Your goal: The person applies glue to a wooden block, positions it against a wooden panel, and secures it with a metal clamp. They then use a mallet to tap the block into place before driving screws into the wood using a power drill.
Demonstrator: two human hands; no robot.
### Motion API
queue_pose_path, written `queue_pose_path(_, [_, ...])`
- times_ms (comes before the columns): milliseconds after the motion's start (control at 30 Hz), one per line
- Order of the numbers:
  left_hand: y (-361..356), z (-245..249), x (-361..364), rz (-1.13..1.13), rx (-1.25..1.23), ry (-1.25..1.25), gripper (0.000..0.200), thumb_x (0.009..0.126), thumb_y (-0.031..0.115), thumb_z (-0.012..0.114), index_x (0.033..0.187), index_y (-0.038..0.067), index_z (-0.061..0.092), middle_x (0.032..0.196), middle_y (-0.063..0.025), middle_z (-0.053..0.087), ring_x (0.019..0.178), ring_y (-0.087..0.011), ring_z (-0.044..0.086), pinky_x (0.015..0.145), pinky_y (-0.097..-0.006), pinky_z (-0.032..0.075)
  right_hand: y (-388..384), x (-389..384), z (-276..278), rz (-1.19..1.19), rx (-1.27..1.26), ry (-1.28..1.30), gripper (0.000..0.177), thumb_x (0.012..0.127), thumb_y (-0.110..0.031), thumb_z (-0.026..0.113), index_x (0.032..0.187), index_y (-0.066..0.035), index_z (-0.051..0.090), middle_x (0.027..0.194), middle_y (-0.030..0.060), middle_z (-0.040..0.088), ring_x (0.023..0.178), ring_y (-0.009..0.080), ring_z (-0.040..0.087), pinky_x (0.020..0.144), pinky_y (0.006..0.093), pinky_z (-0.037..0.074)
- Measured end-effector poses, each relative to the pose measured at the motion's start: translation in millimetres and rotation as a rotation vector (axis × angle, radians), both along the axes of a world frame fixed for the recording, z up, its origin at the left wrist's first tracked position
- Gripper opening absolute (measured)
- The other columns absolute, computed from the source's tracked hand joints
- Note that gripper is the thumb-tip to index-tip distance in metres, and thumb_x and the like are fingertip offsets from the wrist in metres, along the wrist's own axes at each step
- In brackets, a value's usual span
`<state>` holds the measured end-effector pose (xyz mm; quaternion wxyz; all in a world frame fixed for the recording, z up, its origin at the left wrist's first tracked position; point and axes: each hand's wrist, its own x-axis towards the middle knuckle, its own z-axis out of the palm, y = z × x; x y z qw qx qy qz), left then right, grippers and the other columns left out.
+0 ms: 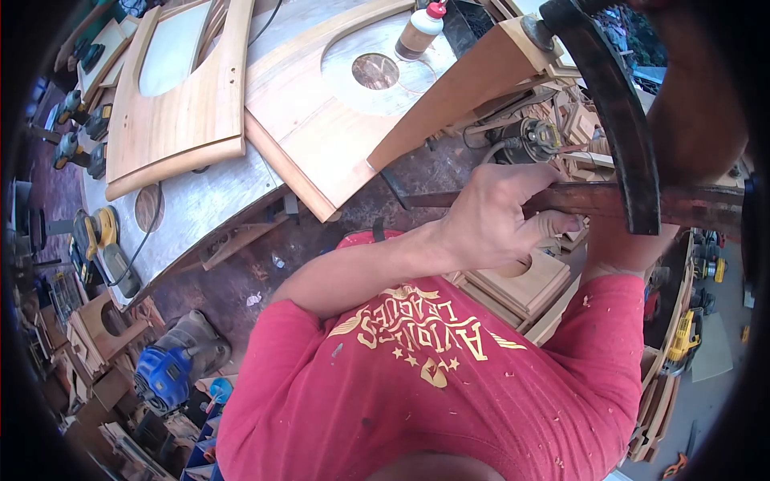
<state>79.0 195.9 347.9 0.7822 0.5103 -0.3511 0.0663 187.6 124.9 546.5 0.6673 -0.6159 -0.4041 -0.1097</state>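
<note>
My left hand (501,215) is wrapped around the rusty bar of a clamp (674,207), its thumb along the near side. The clamp's dark curved jaw (613,108) rises from the bar, its round pad (537,34) at the end of a tapered wooden piece (465,92). That piece stands against a light wood panel (309,152) with a curved cutout. My right forearm (698,104) passes behind the bar and reaches up to the top right, where my right hand is dark and mostly cut off; its fingers do not show clearly.
Another curved wood panel (176,120) lies on the metal-topped table (216,208), near a red-capped glue bottle (419,32). A yellow sander (100,228) sits at its left edge. A blue vacuum (164,373) stands on the floor; wood pieces (521,284) are stacked below my arms.
</note>
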Motion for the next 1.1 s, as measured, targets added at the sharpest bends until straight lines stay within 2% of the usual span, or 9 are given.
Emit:
queue_pose_path(100, [-1, 1, 1, -0.028, -0.022, 0.039, 0.031, 0.083, 0.015, 0.084, 0.1, -0.005, 0.067, 0.083, -0.0132, 0.073, 0.074, -0.0211, 0.072, 0.066, -0.032, 0.055, 7, -3, -5, -0.004, 0.012, 0.01, 0.027, 0.095, -0.019, 0.064, 0.112, 0.002, 0.066, 0.066, 0.0007, 0.055, 0.051, 0.0124, 0.056, 0.05, 0.0316, 0.054])
queue_pose_path(200, [7, 5, 0, 0.089, 0.077, 0.019, 0.033, 0.081, 0.017, 0.084, 0.101, -0.004, 0.067, 0.084, -0.0184, 0.072, 0.076, -0.0324, 0.074, 0.066, -0.0377, 0.056, 13, -7, -8, -0.02, 0.03, 0.028, 0.029, 0.095, -0.02, 0.065, 0.113, 0.003, 0.066, 0.067, 0.0012, 0.056, 0.052, 0.013, 0.057, 0.052, 0.032, 0.055])
queue_pose_path(400, [11, -36, -5, 0.129, 0.158, 0.02, 0.037, 0.084, 0.017, 0.081, 0.111, -0.003, 0.066, 0.098, -0.0193, 0.07, 0.086, -0.0327, 0.072, 0.073, -0.0392, 0.056, 27, -23, -17, -0.081, 0.119, 0.114, 0.033, 0.094, -0.022, 0.066, 0.115, 0.004, 0.066, 0.069, 0.0021, 0.057, 0.054, 0.0142, 0.059, 0.055, 0.0328, 0.057])
queue_pose_path(500, [21, -63, -12, 0.113, 0.293, 0.106, 0.04, 0.085, 0.017, 0.081, 0.117, -0.001, 0.064, 0.1, -0.0183, 0.07, 0.087, -0.0335, 0.071, 0.076, -0.0395, 0.056, 19, -24, -17, 0.098, 0.149, 0.28, 0.037, 0.094, -0.021, 0.065, 0.121, 0.005, 0.062, 0.071, 0.0032, 0.058, 0.055, 0.0157, 0.06, 0.055, 0.0337, 0.057])
queue_pose_path(733, [27, -44, -10, 0.086, 0.337, 0.048, 0.041, 0.086, 0.014, 0.079, 0.121, -0.002, 0.063, 0.101, -0.0156, 0.072, 0.092, -0.0257, 0.072, 0.081, -0.034, 0.056, -1, 34, 1, 0.656, 0.023, 0.136, 0.052, 0.096, -0.015, 0.06, 0.139, 0.012, 0.047, 0.069, 0.0057, 0.06, 0.053, 0.0174, 0.063, 0.056, 0.0356, 0.06])
queue_pose_path(933, [18, -40, -6, 0.092, 0.286, 0.114, 0.039, 0.091, 0.016, 0.075, 0.123, -0.002, 0.062, 0.1, -0.0122, 0.071, 0.084, -0.0186, 0.069, 0.074, -0.0324, 0.056, 8, 44, 8, 0.41, 0.099, -0.019, 0.029, 0.081, -0.018, 0.083, 0.1, 0.002, 0.075, 0.07, 0.0049, 0.066, 0.06, 0.0116, 0.063, 0.051, 0.0257, 0.047])
queue_pose_path(1000, [14, -43, -16, 0.026, 0.11, 0.214, 0.038, 0.092, 0.016, 0.073, 0.124, -0.002, 0.06, 0.093, -0.0104, 0.069, 0.081, -0.0176, 0.067, 0.07, -0.0317, 0.054, 1, 26, 11, 0.378, 0.094, 0.183, 0.016, 0.079, -0.014, 0.079, 0.088, -0.001, 0.076, 0.07, 0.0077, 0.068, 0.057, 0.0126, 0.064, 0.052, 0.0273, 0.05])
queue_pose_path(1067, [1, -39, -18, 0.077, -0.021, 0.217, 0.038, 0.094, 0.02, 0.073, 0.123, 0.0, 0.06, 0.086, -0.0098, 0.066, 0.076, -0.0185, 0.064, 0.067, -0.0322, 0.053, 0, 13, 17, 0.005, 0.016, 0.001, 0.016, 0.074, -0.018, 0.07, 0.074, -0.003, 0.072, 0.063, 0.0074, 0.068, 0.055, 0.0133, 0.064, 0.06, 0.0302, 0.054])
queue_pose_path(1100, [-3, -39, -22, 0.128, -0.068, 0.173, 0.038, 0.094, 0.023, 0.074, 0.122, 0.001, 0.06, 0.083, -0.0098, 0.064, 0.075, -0.0192, 0.062, 0.066, -0.0328, 0.053, 30, 30, 7, -0.08, 0.187, -0.076, 0.013, 0.077, -0.016, 0.067, 0.077, -0.004, 0.071, 0.073, 0.0144, 0.072, 0.064, 0.0225, 0.07, 0.069, 0.0331, 0.057])
